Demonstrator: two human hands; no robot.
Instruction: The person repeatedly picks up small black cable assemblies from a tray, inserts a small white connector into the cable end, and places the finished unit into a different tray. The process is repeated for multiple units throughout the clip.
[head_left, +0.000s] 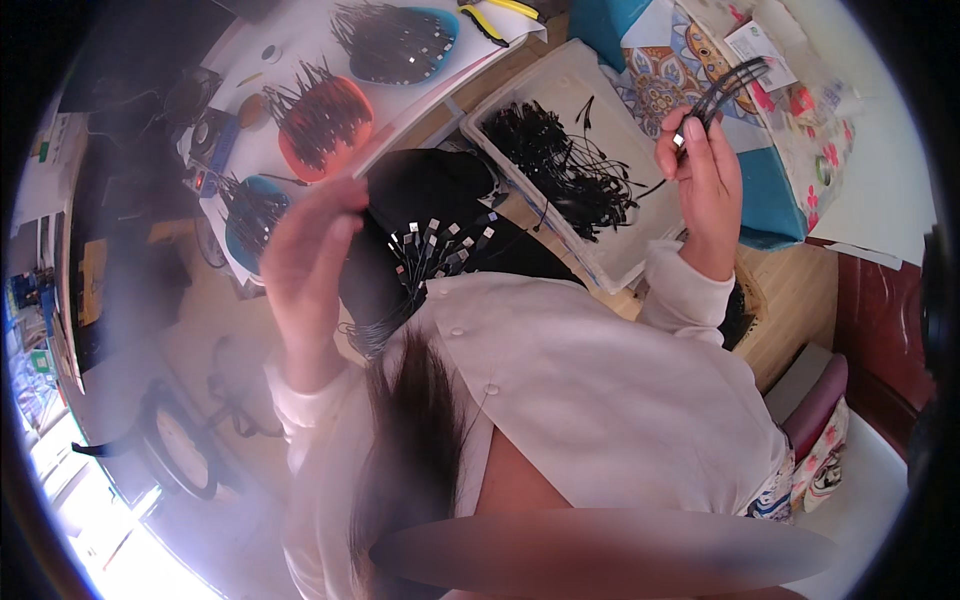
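My right hand [712, 190] is closed around a small bundle of black cables [735, 82], raised beside the plastic bin on the right. A silver plug end shows at its fingertips, and the cable loops stick out above the fingers. My left hand [312, 265] is up on the left, near the small blue bowl, and motion smears its fingers. On my dark-clothed lap lies a bunch of cables [445, 250] with several silver plugs fanned out. A heap of black cables [560, 165] fills much of the pale plastic bin [652, 215].
Cables stand in a large blue bowl [440, 72], a red bowl [362, 130] and a smaller blue bowl [236, 245] on the white-covered table. Yellow-handled pliers [484, 24] lie at its far end. A patterned cloth [655, 70] covers the surface at right. A round-framed object [180, 440] stands lower left.
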